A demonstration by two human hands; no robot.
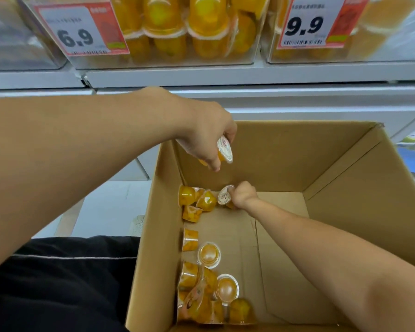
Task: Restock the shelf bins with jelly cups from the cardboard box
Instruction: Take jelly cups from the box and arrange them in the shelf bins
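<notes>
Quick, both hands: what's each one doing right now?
Left hand: holding a jelly cup above the box.
Right hand: gripping another cup down inside the box.

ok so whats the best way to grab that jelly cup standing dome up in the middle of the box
Come from straight above and pinch the orange dome across its sides, just above the white rim. It stands lid down with open cardboard to its right, so fingers fit around it there.

Orange jelly cups [203, 271] lie tumbled along the left wall of the open cardboard box [345, 188] (some lid-up); clear shelf bins [168, 32] above hold more.
</notes>
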